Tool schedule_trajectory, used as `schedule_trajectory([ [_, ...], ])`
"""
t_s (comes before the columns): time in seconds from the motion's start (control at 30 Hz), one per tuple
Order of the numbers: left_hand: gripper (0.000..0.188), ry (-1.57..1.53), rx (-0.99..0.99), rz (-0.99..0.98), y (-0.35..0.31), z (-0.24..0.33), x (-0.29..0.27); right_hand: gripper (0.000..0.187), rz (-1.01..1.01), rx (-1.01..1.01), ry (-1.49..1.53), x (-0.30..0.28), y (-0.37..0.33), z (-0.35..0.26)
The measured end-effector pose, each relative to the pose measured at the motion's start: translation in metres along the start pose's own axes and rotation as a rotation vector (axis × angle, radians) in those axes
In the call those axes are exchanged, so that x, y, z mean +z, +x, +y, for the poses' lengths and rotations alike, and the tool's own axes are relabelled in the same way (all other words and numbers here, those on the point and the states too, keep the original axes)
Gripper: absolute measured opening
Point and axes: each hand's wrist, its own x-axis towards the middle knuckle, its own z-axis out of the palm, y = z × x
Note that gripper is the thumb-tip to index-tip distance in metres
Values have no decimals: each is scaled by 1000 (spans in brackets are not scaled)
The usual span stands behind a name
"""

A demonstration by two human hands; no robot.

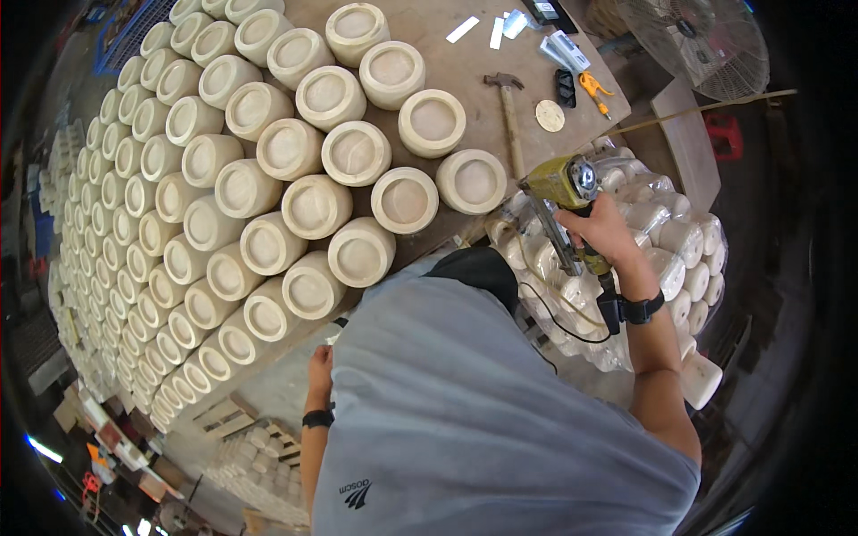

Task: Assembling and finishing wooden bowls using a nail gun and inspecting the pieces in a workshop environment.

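Note:
My right hand [601, 230] is wrapped round the handle of a yellow pneumatic nail gun [556, 177], held over the table's near right edge. A thin hose hangs below it beside the black wrist strap. Low by my side, my left hand [320, 364] has its fingers curled; a small pale bit shows at them, too small to name. Many pale round wooden blocks [405, 201] with ringed, recessed tops stand in close rows on the table [460, 67]. The nearest single block [472, 181] stands just left of the nail gun.
A claw hammer [510, 116], a wooden disc [550, 115], an orange air blow gun [593, 92] and a black tray [565, 88] lie at the far right. Plastic-wrapped wooden pieces [681, 239] are piled off the right edge. A fan [702, 40] stands beyond.

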Motion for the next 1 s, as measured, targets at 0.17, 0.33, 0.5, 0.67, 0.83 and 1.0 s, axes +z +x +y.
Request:
schedule_trajectory([
  [0.17,23,160,-14,-35,-3,-52,13,25,-5,-20,-48,11,9,-2],
  [0.33,23,-68,-142,12,-16,-61,33,30,-36,-38,-114,17,18,-8],
  [0.5,23,-205,-206,46,-22,-73,52,36,-110,-68,-243,26,35,-8],
  [0.67,23,-414,-276,118,-15,-86,60,39,-193,-117,-298,44,49,-29],
  [0.83,24,-472,-286,162,-18,-66,67,38,-246,-270,-395,73,70,-59],
  [1.0,23,-520,-256,237,-34,-66,86,42,-326,-337,-527,97,75,-101],
])
